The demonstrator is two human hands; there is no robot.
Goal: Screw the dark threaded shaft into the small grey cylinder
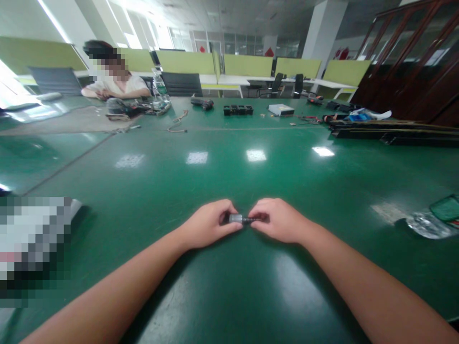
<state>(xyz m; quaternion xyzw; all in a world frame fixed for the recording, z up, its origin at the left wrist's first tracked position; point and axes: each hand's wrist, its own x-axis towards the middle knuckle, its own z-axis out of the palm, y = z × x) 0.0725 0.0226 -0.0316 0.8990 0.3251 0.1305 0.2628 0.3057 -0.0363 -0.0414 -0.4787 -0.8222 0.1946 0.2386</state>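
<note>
A small cylindrical object, grey with a dark tip, lies sideways between my hands just above the green table. My left hand is closed around its left end, fingers behind and thumb in front. The fingers of my right hand pinch its thin dark right end. What the object is cannot be made out, and parts of it are hidden by my fingers.
A person sits at the far left. Across the far side are a black block, a silver box, cables and long black panels. Crumpled foil lies at the right, a blurred-out object at the left.
</note>
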